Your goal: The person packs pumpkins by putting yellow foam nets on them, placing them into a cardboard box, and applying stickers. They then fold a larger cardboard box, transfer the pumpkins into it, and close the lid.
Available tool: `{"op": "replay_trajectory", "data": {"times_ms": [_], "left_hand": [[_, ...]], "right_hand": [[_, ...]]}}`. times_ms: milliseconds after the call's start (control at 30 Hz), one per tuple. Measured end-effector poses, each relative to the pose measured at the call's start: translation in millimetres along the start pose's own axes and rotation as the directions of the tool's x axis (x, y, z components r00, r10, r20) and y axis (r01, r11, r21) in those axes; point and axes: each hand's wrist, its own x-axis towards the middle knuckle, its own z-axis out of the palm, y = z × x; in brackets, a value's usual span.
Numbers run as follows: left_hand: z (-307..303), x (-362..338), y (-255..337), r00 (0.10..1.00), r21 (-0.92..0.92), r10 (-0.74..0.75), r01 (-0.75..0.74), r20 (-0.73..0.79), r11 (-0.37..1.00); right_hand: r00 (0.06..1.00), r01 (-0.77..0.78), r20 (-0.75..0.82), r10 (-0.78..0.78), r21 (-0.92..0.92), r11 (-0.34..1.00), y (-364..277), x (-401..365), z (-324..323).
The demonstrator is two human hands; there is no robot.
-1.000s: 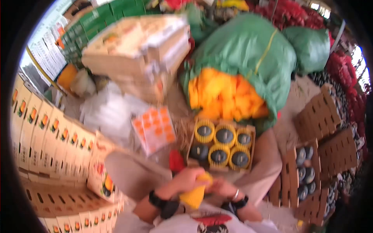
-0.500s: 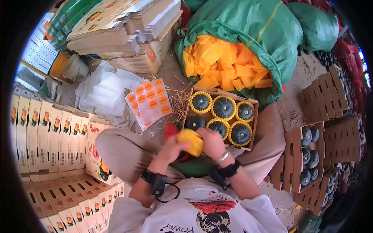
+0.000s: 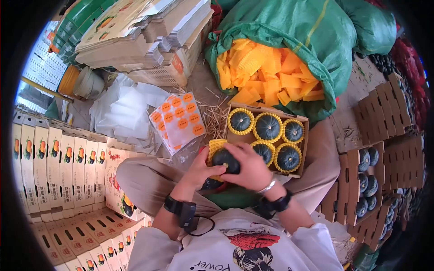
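My left hand (image 3: 200, 171) is closed round a yellow foam net (image 3: 217, 145), its thumb against a dark green pumpkin (image 3: 224, 160). My right hand (image 3: 247, 166) grips the same pumpkin from the right, fingers over its top. The net shows along the pumpkin's far left side; how far it wraps underneath is hidden. Just beyond my hands is an open cardboard box (image 3: 304, 135) with several dark pumpkins (image 3: 267, 127), each in a yellow foam net. Below my hands, a dark round thing with a yellow edge (image 3: 212, 183) is partly covered.
A green sack (image 3: 289, 27) full of yellow foam nets (image 3: 266, 72) lies behind the box. Left of it are sticker sheets (image 3: 178, 122), white sheets (image 3: 122, 108) and stacked flat cartons (image 3: 122, 36). Printed boxes (image 3: 68, 162) line the left; boxes of pumpkins (image 3: 368, 180) stand right.
The unwrapped pumpkin at the box's near left corner has left its place, and a pumpkin is now between my hands with the net. My right hand has shifted from the net to the pumpkin.
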Motion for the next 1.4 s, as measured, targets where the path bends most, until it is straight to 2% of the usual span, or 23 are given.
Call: {"op": "replay_trajectory", "data": {"times_ms": [33,67,100,233,333,367,467,533,600,633,667,700,733,800,867,900,933,967,1033,1067,1100,1200,1400], "left_hand": [[2.6,-4.1,0.5,0.996,-0.141,0.008,0.004,0.084,0.99],[6.3,-8.7,0.2,0.987,-0.284,0.03,0.017,0.16,0.959],[12.9,-13.5,0.1,0.956,-0.458,0.085,0.055,0.28,0.887],[34.6,-16.2,-28.6,0.896,-0.661,0.041,0.294,0.442,0.69],[32.3,-17.8,-13.4,0.952,-0.455,-0.09,0.221,0.291,0.863],[36.0,-19.4,-8.7,0.981,-0.358,-0.095,0.151,0.169,0.922],[43.6,-20.6,-9.5,0.983,0.173,0.173,-0.159,-0.069,0.972],[46.0,-20.1,-1.6,0.996,0.061,0.081,-0.078,-0.041,0.995],[50.3,-21.2,-4.0,1.0,0.021,0.003,-0.003,-0.025,1.0],[54.5,-20.6,-7.5,0.999,0.041,-0.023,0.024,-0.022,0.999],[57.0,-19.1,-9.4,0.999,0.065,-0.048,0.049,-0.015,0.997],[52.2,-18.0,-14.0,0.998,0.534,0.07,-0.054,-0.009,0.844],[58.1,-22.4,-10.8,0.936,0.929,0.349,-0.162,0.038,0.332],[65.6,-19.4,4.9,0.863,0.955,0.419,-0.292,0.284,-0.045],[61.9,-9.9,3.6,0.88,0.911,0.315,-0.401,0.355,0.097],[57.9,-3.5,2.0,0.88,0.879,0.262,-0.445,0.395,0.17],[45.9,9.6,4.3,0.9,0.83,0.232,-0.432,0.37,0.352],[30.5,25.1,1.8,0.886,0.829,0.307,-0.444,0.348,0.34],[19.4,53.7,1.2,0.877,0.825,0.383,-0.433,0.292,0.362],[20.9,65.3,0.8,0.887,0.821,0.382,-0.41,0.259,0.398],[21.8,75.6,-4.0,0.904,0.813,0.34,-0.395,0.26,0.427],[17.5,87.8,-18.4,0.95,0.951,0.085,-0.304,0.3,0.045],[24.1,103.5,-43.6,0.924,0.961,0.264,-0.26,0.276,-0.092]], "right_hand": [[0.946,-0.324,0.176,0.274,0.417,0.849,10.8,-4.7,-12.9],[0.8,-0.595,0.441,0.406,0.669,0.446,25.5,-11.1,-22.1],[0.792,-0.493,0.415,0.448,0.868,0.067,57.6,-24.1,-7.0],[0.761,-0.365,0.475,0.442,0.876,-0.315,28.9,-44.9,23.3],[0.774,-0.288,-0.019,0.632,0.88,0.379,65.5,-57.1,38.1],[0.732,-0.514,-0.086,0.676,0.581,0.631,39.4,-52.5,12.7],[0.816,-0.376,-0.234,0.528,0.479,0.793,37.3,-61.0,20.2],[0.832,-0.238,-0.156,0.533,0.767,0.596,48.2,-67.9,24.4],[0.839,-0.169,0.037,0.542,0.966,0.196,37.8,-72.5,15.0],[0.876,-0.172,0.228,0.426,0.971,-0.166,26.7,-68.5,7.3],[0.877,-0.188,0.278,0.392,0.949,-0.252,32.3,-72.7,14.3],[0.88,-0.2,0.319,0.352,0.921,-0.334,44.1,-77.2,26.2],[0.882,-0.215,0.358,0.306,0.885,-0.414,47.5,-76.6,32.3],[0.845,-0.256,0.364,0.392,0.919,-0.301,51.5,-75.7,42.4],[0.806,-0.294,0.373,0.46,0.926,-0.235,47.1,-65.3,47.6],[0.856,-0.3,0.259,0.448,0.954,0.02,53.5,-61.7,49.6],[0.831,-0.435,0.219,0.511,0.829,0.351,67.0,-59.5,42.1],[0.842,-0.491,0.1,0.529,0.546,0.678,70.3,-47.7,26.1],[0.942,-0.324,-0.143,0.304,-0.15,0.934,79.9,-29.1,12.4],[0.978,-0.155,-0.198,0.071,-0.452,0.878,88.8,-27.7,18.2],[0.987,-0.157,-0.11,0.117,-0.534,0.83,95.8,-29.4,25.2],[0.973,-0.228,-0.094,0.209,-0.458,0.859,107.7,-32.2,15.8],[0.986,-0.157,-0.011,0.169,-0.419,0.894,121.5,-24.9,20.8]]}}
